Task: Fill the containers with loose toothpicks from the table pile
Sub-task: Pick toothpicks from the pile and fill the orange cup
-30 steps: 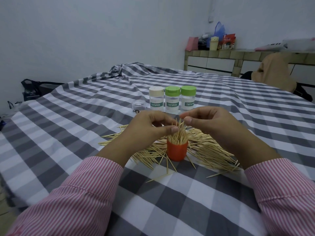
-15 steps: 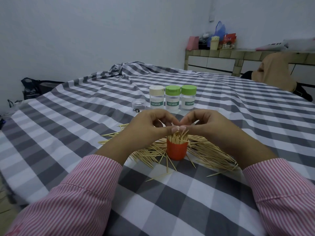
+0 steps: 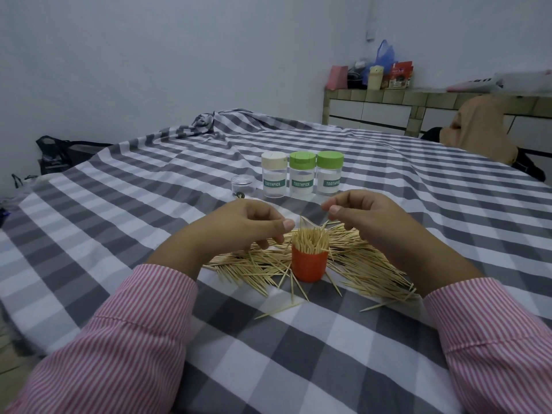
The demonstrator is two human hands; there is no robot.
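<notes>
An orange container (image 3: 309,265) stands upright in the middle of the toothpick pile (image 3: 363,264), packed with toothpicks that stick out of its top. My left hand (image 3: 239,227) hovers just left of and above the container, fingers loosely curled, thumb pointing at the toothpick tips, holding nothing. My right hand (image 3: 373,222) hovers just right of and above it, fingers also loosely curled and empty. Neither hand touches the container.
Behind my hands stand three closed toothpick jars in a row: a cream-lidded jar (image 3: 274,174) and two green-lidded jars (image 3: 302,174) (image 3: 329,173). A small clear cap (image 3: 242,186) sits left of them. A checked cloth (image 3: 119,204) covers the table.
My two hands, which pinched the toothpick bundle together over the orange container, have let go and moved apart. The toothpicks now stand in the container on their own.
</notes>
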